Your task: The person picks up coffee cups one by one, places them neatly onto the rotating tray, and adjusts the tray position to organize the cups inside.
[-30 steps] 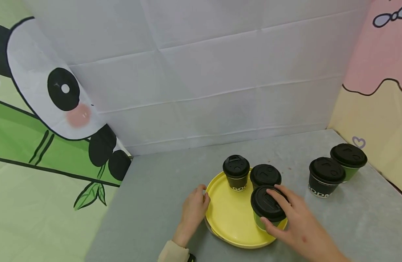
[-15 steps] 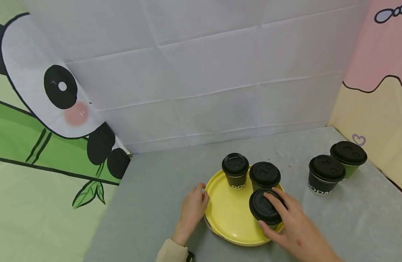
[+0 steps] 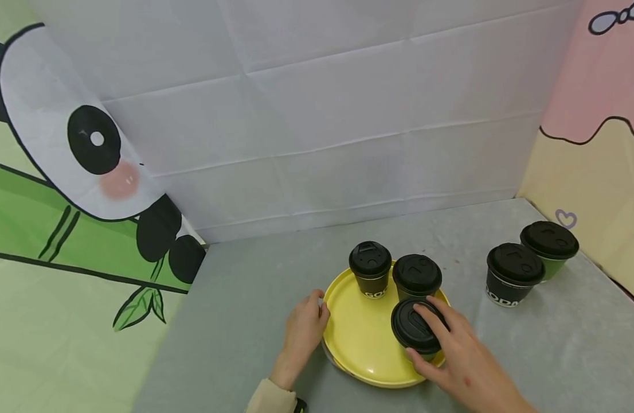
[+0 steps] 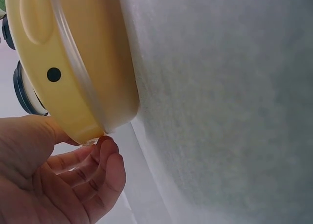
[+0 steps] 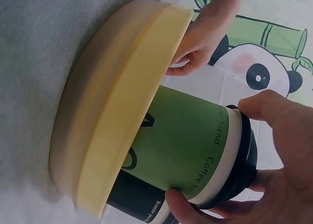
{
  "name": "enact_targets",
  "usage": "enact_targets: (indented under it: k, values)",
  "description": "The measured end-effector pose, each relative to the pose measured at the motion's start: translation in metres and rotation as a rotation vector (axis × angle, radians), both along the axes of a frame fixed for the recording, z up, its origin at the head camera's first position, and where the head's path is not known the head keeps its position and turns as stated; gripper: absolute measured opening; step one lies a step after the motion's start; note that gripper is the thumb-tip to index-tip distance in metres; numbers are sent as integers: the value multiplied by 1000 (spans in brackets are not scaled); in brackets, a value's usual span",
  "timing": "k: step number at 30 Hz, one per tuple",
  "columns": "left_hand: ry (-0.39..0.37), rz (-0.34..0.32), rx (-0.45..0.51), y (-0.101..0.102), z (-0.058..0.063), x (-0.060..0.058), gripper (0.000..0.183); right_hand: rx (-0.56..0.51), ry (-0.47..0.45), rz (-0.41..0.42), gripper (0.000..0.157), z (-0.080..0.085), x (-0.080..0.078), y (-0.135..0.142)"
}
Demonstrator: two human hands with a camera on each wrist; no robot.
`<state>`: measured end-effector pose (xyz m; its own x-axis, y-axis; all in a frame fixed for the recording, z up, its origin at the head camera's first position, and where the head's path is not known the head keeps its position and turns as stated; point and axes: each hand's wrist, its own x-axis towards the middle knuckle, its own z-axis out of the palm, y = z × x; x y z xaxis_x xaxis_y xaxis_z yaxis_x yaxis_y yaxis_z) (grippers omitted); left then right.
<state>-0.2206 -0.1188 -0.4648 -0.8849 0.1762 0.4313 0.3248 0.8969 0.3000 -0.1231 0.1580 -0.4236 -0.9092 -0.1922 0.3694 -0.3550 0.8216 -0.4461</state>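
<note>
In the head view a round yellow tray (image 3: 353,344) bears lidded paper coffee cups. My left hand (image 3: 304,327) pinches its left rim, thumb above and fingers under the rim in the left wrist view. My right hand (image 3: 464,355) holds a green coffee cup (image 5: 186,136) by its black lid, fingers and thumb spread round the lid's edge. This cup stands at the tray's right near side; the tray's wall hides its bottom in the right wrist view. Directly behind it is a dark cup (image 3: 417,275), and a smaller dark cup (image 3: 370,267) stands at the tray's back.
To the right on the grey table (image 3: 234,321) stand a dark cup (image 3: 515,269) and, behind it, a green cup (image 3: 549,241), both with black lids. A white cloth (image 3: 322,115) hangs behind the table. Printed cloths flank it at left and right.
My right hand has moved the green cup slightly left and nearer to me over the tray. My left hand keeps its place on the rim.
</note>
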Motion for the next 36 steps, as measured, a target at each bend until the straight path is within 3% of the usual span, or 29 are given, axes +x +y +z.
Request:
enact_targets:
  k: [7,13,21,36]
  values:
    - [-18,9,-6,1,1,2,16,-13,-38,-17,66,0,-1,0]
    - [9,14,-15,1,0,4,17,-20,-3,-21,66,-2,-2,2]
    - [-25,28,-20,1,0,7,17,-39,57,-11,66,-3,-2,4]
    - [5,26,-24,-1,-3,17,18,-60,-7,-58,64,3,-8,19]
